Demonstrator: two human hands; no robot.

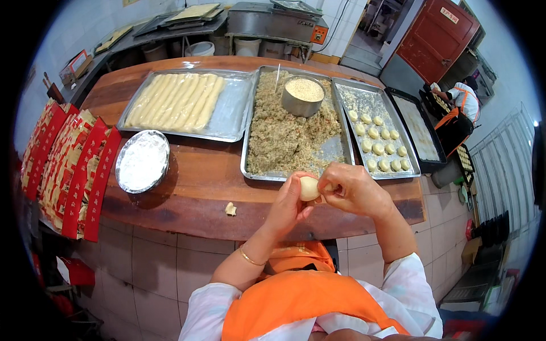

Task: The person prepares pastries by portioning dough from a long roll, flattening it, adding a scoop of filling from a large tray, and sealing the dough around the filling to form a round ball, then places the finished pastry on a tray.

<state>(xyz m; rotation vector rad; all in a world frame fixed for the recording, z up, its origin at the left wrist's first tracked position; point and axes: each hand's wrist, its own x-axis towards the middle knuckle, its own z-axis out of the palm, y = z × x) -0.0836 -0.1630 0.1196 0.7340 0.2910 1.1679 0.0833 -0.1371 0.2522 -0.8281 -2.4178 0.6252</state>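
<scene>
A pale, smooth dough ball (pixel 309 188) sits cupped in the fingers of my left hand (pixel 288 203), above the table's near edge. My right hand (pixel 354 190) is closed at the ball's right side, its fingertips pinched on what looks like a bit of dough; whether that bit joins the ball I cannot tell. Just beyond my hands lies a metal tray of crumbly brown filling (pixel 284 145), with a round metal tin of pale seeds or grains (pixel 304 90) standing in it. To its right, a floured tray (pixel 364 102) carries rows of small round dough pieces (pixel 378 149).
At the left are a tray of long dough strips (pixel 176 99) under plastic, a bowl of white flour (pixel 143 162) and stacked red packaging (pixel 71 165). A dough scrap (pixel 230 209) lies on the wooden table (pixel 187 199). A dark tray (pixel 415 125) and a co-worker (pixel 463 105) are at the right.
</scene>
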